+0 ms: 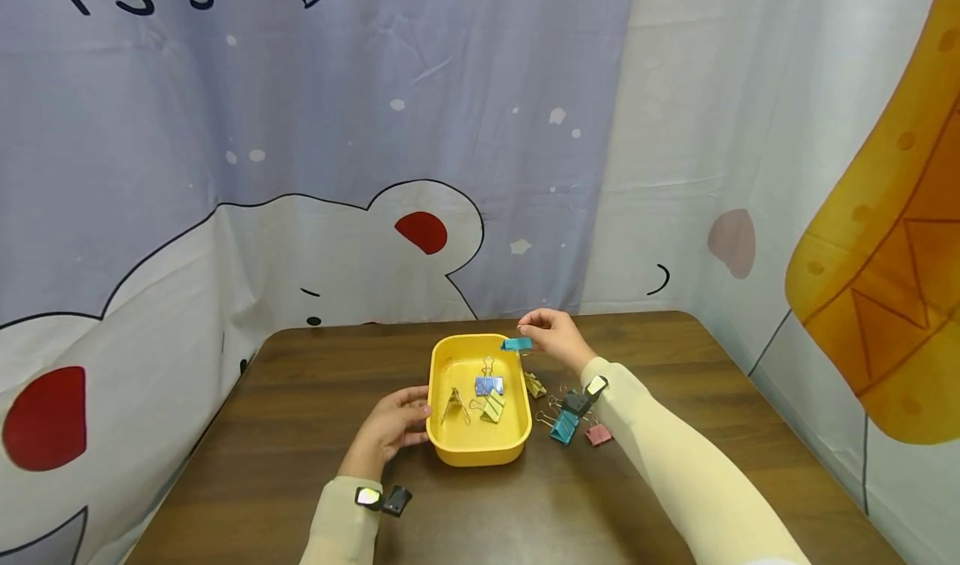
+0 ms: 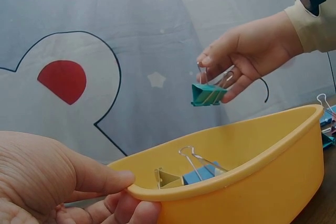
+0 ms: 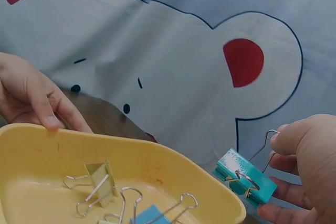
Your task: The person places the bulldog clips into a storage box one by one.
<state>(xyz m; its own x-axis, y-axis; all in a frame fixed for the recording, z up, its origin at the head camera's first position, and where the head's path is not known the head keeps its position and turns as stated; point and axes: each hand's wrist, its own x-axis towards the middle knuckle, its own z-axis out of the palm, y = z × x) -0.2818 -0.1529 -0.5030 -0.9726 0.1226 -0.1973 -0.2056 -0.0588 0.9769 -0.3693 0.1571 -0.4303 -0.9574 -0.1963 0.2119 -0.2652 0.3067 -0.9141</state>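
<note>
My left hand (image 1: 396,425) grips the left rim of a yellow plastic bin (image 1: 480,458), thumb on the rim and fingers below it. Above the bin's far right corner, my right hand (image 1: 557,337) pinches a teal binder clip (image 3: 245,178) by one wire handle. The clip's body hangs below the fingertips, its other handle loose. Inside the bin lie a blue binder clip (image 1: 489,386), a yellow-green striped one (image 1: 492,407) and a dull yellow one (image 3: 101,184) with its wire handles spread.
Right of the bin on the brown wooden table (image 1: 300,432) are a yellow binder clip (image 1: 535,384), a teal one (image 1: 564,427) and a pink one (image 1: 598,435), partly under my right forearm. A printed curtain (image 1: 420,132) hangs behind the table's far edge.
</note>
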